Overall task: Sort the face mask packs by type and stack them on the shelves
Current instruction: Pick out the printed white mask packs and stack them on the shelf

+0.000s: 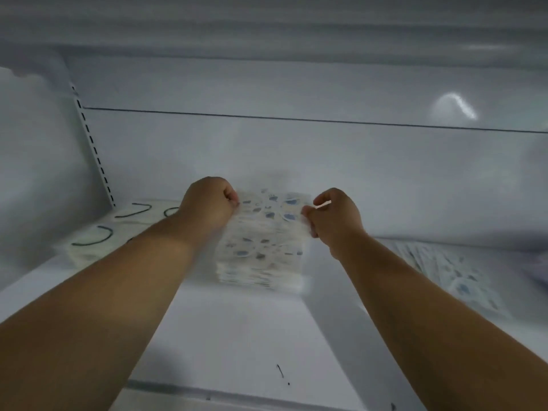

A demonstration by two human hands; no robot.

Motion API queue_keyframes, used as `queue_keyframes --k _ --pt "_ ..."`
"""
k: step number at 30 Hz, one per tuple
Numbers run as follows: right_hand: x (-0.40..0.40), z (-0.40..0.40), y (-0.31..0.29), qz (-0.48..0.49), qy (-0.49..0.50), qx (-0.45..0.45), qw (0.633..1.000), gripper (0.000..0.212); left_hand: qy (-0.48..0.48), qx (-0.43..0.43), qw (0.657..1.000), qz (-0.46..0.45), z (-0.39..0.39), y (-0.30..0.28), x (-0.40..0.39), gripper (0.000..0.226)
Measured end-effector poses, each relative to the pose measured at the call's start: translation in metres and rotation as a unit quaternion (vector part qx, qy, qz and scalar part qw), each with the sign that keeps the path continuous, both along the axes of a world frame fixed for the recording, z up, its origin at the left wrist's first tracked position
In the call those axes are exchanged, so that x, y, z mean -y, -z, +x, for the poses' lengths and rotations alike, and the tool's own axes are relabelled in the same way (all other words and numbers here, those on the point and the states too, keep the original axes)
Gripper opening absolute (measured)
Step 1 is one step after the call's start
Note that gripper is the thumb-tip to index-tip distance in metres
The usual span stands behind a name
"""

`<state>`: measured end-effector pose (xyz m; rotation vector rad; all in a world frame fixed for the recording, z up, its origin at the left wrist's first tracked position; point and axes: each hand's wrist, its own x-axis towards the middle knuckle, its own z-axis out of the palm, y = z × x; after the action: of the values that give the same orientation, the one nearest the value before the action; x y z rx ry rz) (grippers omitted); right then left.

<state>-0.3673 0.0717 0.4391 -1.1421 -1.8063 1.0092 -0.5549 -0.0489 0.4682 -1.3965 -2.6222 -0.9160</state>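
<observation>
Two hands reach onto the white shelf (237,336): the left hand (207,204) has its grip clamped on the left edge of the top patterned pack (268,207), and the right hand (336,216) pinches its right edge. That pack sits on the blue-spotted stack (261,256) at mid-shelf, blurred. Left of it, touching the left forearm, lies a pale stack (100,232) with dark curved marks; another blue-patterned stack (450,271) lies at the right, apart.
</observation>
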Motion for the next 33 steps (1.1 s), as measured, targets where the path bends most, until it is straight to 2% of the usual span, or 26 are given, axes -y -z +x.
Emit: queue_keyframes --k 6,10,16,19,22,25,28,33 --pt "-0.022 -0.040 0.004 0.078 0.026 0.173 0.982 0.013 0.039 -0.009 0.997 -0.063 -0.036 0.014 -0.033 0.018" --pt "-0.027 -0.048 0.005 0.093 0.028 0.231 0.968 0.003 0.054 -0.017 0.996 -0.070 -0.047 0.027 -0.046 0.018" --pt "-0.026 -0.048 0.010 0.092 0.022 0.291 0.952 0.007 0.077 -0.026 0.993 -0.082 -0.051 0.042 -0.051 0.020" --pt "-0.025 -0.050 0.011 0.101 0.026 0.322 0.941 0.011 0.089 -0.070 0.992 -0.063 -0.050 0.045 -0.049 0.021" --pt "-0.018 -0.051 0.009 0.187 0.044 0.364 0.911 0.019 0.154 -0.118 0.981 -0.008 -0.046 0.045 -0.050 0.025" --pt "-0.011 -0.055 0.006 0.260 -0.004 0.377 0.889 0.023 0.228 -0.143 0.963 -0.027 -0.036 0.046 -0.055 0.026" --pt "-0.010 -0.061 0.009 0.209 -0.055 0.413 0.885 0.022 0.218 -0.131 0.963 -0.090 -0.034 0.049 -0.057 0.029" --pt "-0.012 -0.062 0.013 0.168 -0.070 0.414 0.892 0.021 0.212 -0.119 0.963 -0.121 -0.030 0.045 -0.058 0.029"
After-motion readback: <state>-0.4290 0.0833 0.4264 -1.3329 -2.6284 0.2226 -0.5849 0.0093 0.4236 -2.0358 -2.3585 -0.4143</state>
